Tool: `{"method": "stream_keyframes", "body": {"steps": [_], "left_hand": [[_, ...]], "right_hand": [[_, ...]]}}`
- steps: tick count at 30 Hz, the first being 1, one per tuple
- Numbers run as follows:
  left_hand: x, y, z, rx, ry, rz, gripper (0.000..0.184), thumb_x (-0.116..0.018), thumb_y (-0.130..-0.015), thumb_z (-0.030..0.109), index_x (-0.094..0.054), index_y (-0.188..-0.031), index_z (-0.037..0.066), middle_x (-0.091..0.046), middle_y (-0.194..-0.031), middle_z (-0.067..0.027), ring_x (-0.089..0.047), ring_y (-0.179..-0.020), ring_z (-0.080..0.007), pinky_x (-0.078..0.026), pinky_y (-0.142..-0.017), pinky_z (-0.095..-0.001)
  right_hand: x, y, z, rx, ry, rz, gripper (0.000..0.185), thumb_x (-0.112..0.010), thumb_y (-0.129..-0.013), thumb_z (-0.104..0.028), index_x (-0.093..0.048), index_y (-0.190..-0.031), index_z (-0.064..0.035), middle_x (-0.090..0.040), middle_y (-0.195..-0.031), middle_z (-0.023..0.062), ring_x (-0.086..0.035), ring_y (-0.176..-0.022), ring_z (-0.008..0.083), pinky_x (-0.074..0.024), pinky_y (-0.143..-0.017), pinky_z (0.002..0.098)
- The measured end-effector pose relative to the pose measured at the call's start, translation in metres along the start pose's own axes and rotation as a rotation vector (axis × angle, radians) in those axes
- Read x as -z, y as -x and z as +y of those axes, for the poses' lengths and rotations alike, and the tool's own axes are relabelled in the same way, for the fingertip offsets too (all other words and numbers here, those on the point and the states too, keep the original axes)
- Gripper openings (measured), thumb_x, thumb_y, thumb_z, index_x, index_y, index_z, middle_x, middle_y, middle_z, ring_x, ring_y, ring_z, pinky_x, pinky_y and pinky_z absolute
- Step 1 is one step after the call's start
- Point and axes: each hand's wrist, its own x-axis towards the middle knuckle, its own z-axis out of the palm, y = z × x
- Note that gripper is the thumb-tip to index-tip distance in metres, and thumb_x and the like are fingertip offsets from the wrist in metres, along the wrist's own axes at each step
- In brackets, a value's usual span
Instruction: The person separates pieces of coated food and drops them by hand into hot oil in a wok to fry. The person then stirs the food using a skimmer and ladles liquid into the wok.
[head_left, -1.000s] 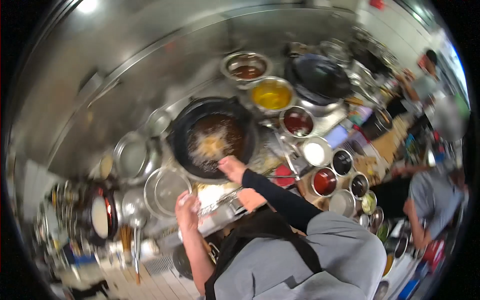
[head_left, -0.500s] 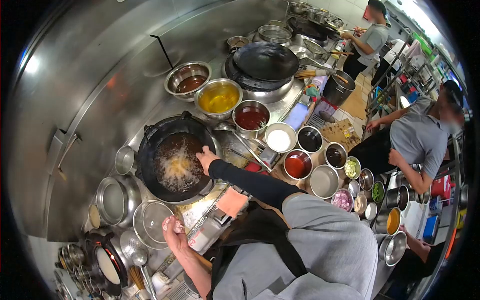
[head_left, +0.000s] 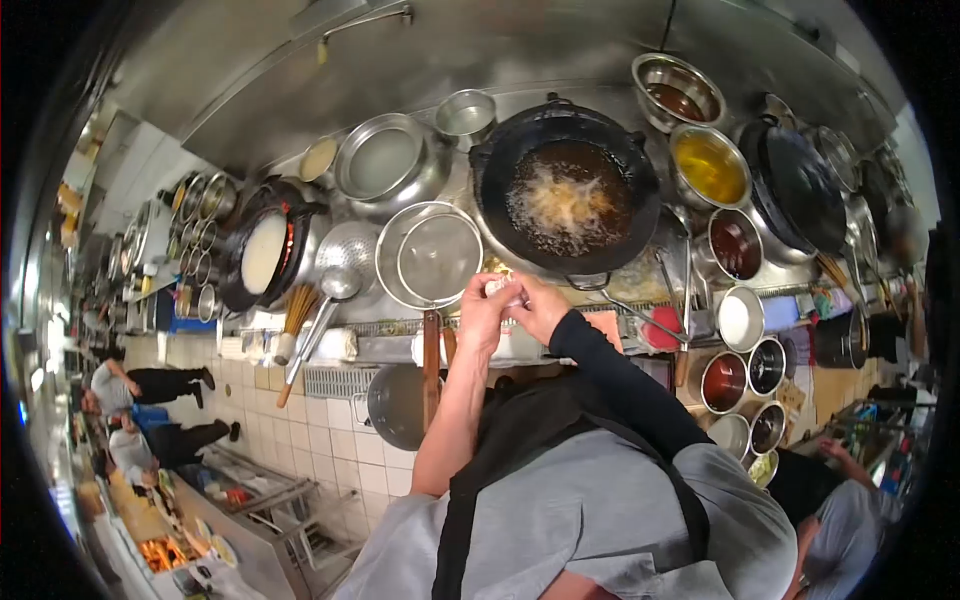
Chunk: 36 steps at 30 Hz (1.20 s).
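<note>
Nearest, just below the middle of the frame, the left hand curls its fingers around a pale lump, while the right hand meets it from the right, fingertips pinching its edge. The lump lies near the wok's lower rim. Its visible part shows no clear end or front; the fingers cover the rest, so its long axis cannot be told.

For a clean hold, I would cup the left palm under the lump and work with the right thumb and fingertips alone, in small, even pinches. Keeping both wrists low and outside the rim seems wise, given the bubbling oil.

Just beyond, left of the hands, the strainer points its handle towards the bottom of the frame. Farther up, right of centre, the wok holds golden food among bubbles.
</note>
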Motion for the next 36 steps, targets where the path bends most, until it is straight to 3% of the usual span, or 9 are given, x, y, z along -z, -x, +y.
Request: {"method": "stream_keyframes", "body": {"steps": [7, 10, 11, 20, 23, 26, 30, 32, 36], "left_hand": [[0.021, 0.014, 0.026, -0.008, -0.148, 0.013, 0.021, -0.071, -0.095, 0.013, -0.057, -0.106, 0.002, -0.065, -0.09, -0.0059, -0.066, -0.074, -0.0138, -0.058, -0.063, -0.0284], [0.02, 0.023, 0.039, 0.044, -0.103, -0.005, 0.019, -0.068, -0.098, 0.017, -0.058, -0.108, 0.003, -0.066, -0.091, -0.0048, -0.065, -0.077, -0.0118, -0.056, -0.063, -0.0271], [0.02, 0.023, 0.039, 0.036, -0.119, 0.0, 0.02, -0.067, -0.098, 0.018, -0.059, -0.109, 0.004, -0.066, -0.091, -0.0045, -0.065, -0.078, -0.0113, -0.055, -0.063, -0.0267], [0.017, 0.012, 0.024, -0.035, -0.218, -0.015, 0.014, -0.066, -0.096, 0.011, -0.059, -0.106, 0.004, -0.067, -0.09, -0.0057, -0.065, -0.074, -0.0119, -0.054, -0.06, -0.0276], [0.022, 0.008, 0.023, 0.027, 0.024, 0.027, 0.013, -0.066, -0.092, 0.001, -0.058, -0.101, 0.005, -0.068, -0.089, -0.0072, -0.067, -0.074, -0.0136, -0.055, -0.058, -0.0285], [0.019, 0.011, 0.028, 0.051, 0.068, 0.009, 0.015, -0.066, -0.091, -0.001, -0.058, -0.102, 0.005, -0.069, -0.089, -0.0075, -0.068, -0.075, -0.014, -0.055, -0.059, -0.028], [0.004, 0.016, 0.033, 0.11, -0.033, -0.044, 0.019, -0.07, -0.09, 0.001, -0.057, -0.103, 0.004, -0.069, -0.09, -0.0077, -0.068, -0.074, -0.0146, -0.056, -0.06, -0.0271], [0.007, 0.012, 0.024, 0.072, -0.123, -0.078, 0.021, -0.072, -0.088, 0.0, -0.057, -0.102, 0.004, -0.069, -0.091, -0.0076, -0.068, -0.073, -0.0141, -0.055, -0.06, -0.0265], [0.008, 0.009, 0.016, 0.031, -0.12, -0.07, 0.025, -0.075, -0.085, -0.003, -0.056, -0.1, 0.006, -0.068, -0.09, -0.0073, -0.066, -0.071, -0.013, -0.054, -0.057, -0.0259]], "right_hand": [[0.001, -0.009, 0.0, 0.197, 0.171, 0.052, 0.01, -0.059, -0.089, -0.007, -0.063, -0.092, 0.001, -0.067, -0.077, 0.0184, -0.066, -0.076, 0.0409, -0.0521, -0.07, 0.0475], [-0.002, -0.016, 0.009, -0.246, -0.313, -0.153, 0.016, -0.062, -0.09, -0.009, -0.065, -0.101, 0.0007, -0.067, -0.075, 0.0143, -0.067, -0.072, 0.0295, -0.0523, -0.069, 0.0417], [0.003, -0.016, 0.012, -0.224, -0.312, -0.252, 0.025, -0.065, -0.089, -0.011, -0.065, -0.112, -0.0003, -0.068, -0.081, 0.0133, -0.065, -0.074, 0.0202, -0.0522, -0.069, 0.036], [-0.006, -0.017, 0.004, 0.102, -0.056, -0.029, 0.03, -0.067, -0.091, -0.008, -0.065, -0.12, 0.0007, -0.069, -0.096, 0.0101, -0.066, -0.085, 0.0144, -0.0546, -0.077, 0.0304], [0.01, -0.012, -0.003, -0.252, -0.487, -0.127, 0.027, -0.063, -0.096, -0.008, -0.065, -0.121, 0.0, -0.068, -0.094, 0.0081, -0.066, -0.08, 0.0123, -0.0552, -0.072, 0.0284], [0.008, -0.013, 0.026, -0.243, -0.772, -0.154, 0.027, -0.057, -0.099, -0.004, -0.063, -0.126, -0.0017, -0.068, -0.092, 0.0063, -0.065, -0.076, 0.0097, -0.0554, -0.068, 0.0266], [0.015, -0.011, 0.02, -0.219, -0.628, -0.244, 0.032, -0.059, -0.1, -0.008, -0.058, -0.132, -0.0014, -0.068, -0.092, 0.0078, -0.065, -0.079, 0.0094, -0.0556, -0.068, 0.0292], [0.018, -0.014, 0.011, 0.213, -0.175, 0.002, 0.032, -0.061, -0.097, -0.009, -0.059, -0.128, -0.0001, -0.068, -0.091, 0.0108, -0.065, -0.078, 0.0096, -0.0553, -0.068, 0.0308], [0.029, -0.01, 0.003, 0.238, 0.019, -0.003, 0.028, -0.064, -0.088, -0.011, -0.063, -0.114, -0.0001, -0.068, -0.096, 0.0239, -0.066, -0.083, 0.0423, -0.0532, -0.074, 0.0433]]}}
